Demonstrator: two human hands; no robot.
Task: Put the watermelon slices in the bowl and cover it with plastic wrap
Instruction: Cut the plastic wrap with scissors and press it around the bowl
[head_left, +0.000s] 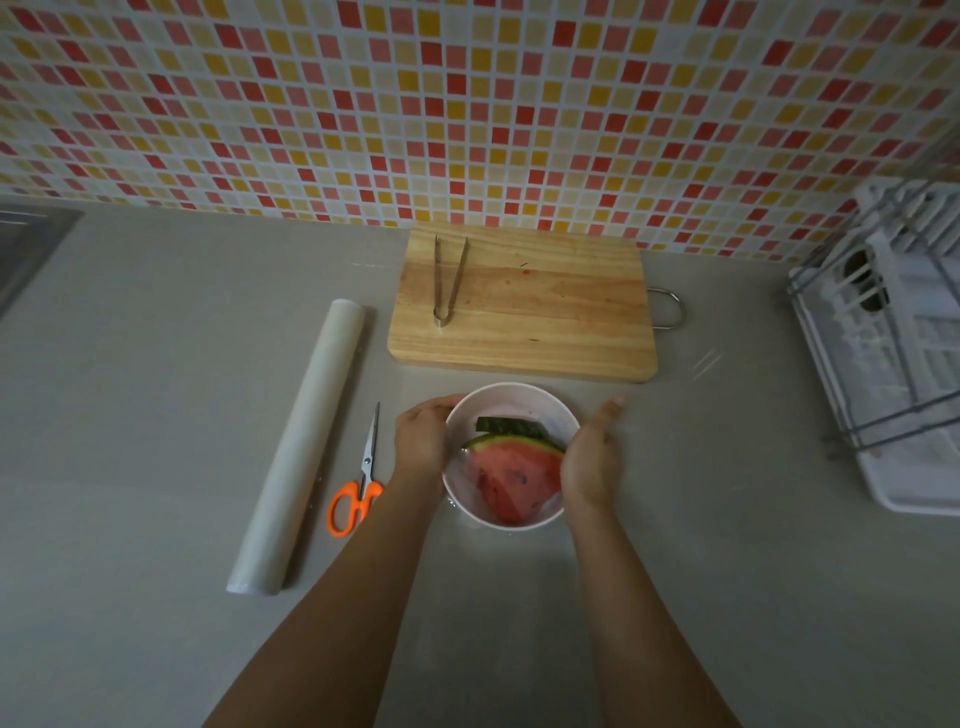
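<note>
Head view: low in the centre of the frame, a white bowl (511, 454) sits on the grey desk (156, 415) with watermelon slices (511, 478) inside, under a sheet of plastic wrap (675, 374) that spreads over the desk to the right. The left hand (422, 441) cups the bowl's left side; the right hand (592, 457) presses flat, fingers extended, against its right side. To the left lie orange scissors (358, 483) and the wrap roll (301, 447). Above, tongs (448, 280) rest on a cutting board (524, 301).
</note>
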